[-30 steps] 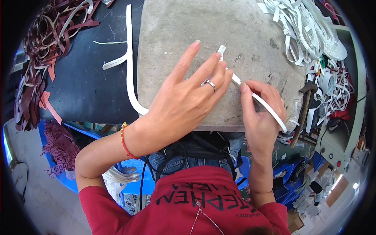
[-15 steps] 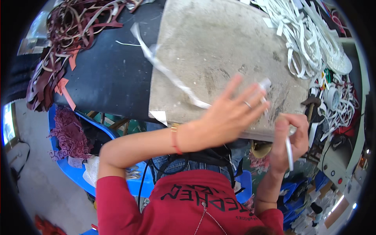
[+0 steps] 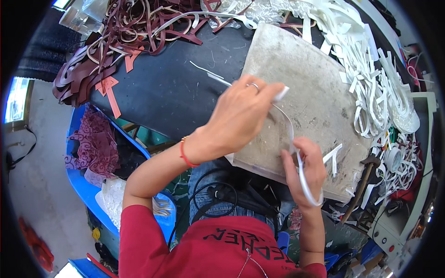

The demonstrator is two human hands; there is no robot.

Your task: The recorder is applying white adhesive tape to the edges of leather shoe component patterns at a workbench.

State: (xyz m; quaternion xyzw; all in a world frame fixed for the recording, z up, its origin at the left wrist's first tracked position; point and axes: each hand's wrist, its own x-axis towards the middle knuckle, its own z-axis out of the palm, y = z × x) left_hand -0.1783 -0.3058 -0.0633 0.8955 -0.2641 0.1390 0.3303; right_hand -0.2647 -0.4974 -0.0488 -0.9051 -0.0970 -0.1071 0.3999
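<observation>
A narrow white strip (image 3: pixel 289 122) arcs between my two hands above a worn grey slab (image 3: pixel 320 88). My left hand (image 3: pixel 243 111) is closed on one part of it, with a white end poking out beside the thumb. My right hand (image 3: pixel 306 171) pinches the strip between thumb and fingers, and a loop of it bends down over the palm. A thin white strip (image 3: pixel 215 76) also shows beyond my left knuckles; whether it is the same piece is hidden. Small white offcuts (image 3: pixel 333 158) lie on the slab beside my right hand.
Maroon strips (image 3: pixel 134 28) are heaped far left, near orange-red scraps (image 3: pixel 109 90). White strips (image 3: pixel 371 78) pile up at the right. A hammer (image 3: pixel 371 161) lies by the slab's right edge, near a tape roll (image 3: pixel 394 159). A blue bin (image 3: pixel 76 157) stands left below the black tabletop (image 3: pixel 157 88).
The view has shifted, so the slab appears farther right. My left hand, earlier blurred and spread over the slab, is now closed on the strip. My right hand has come in over the slab's near edge.
</observation>
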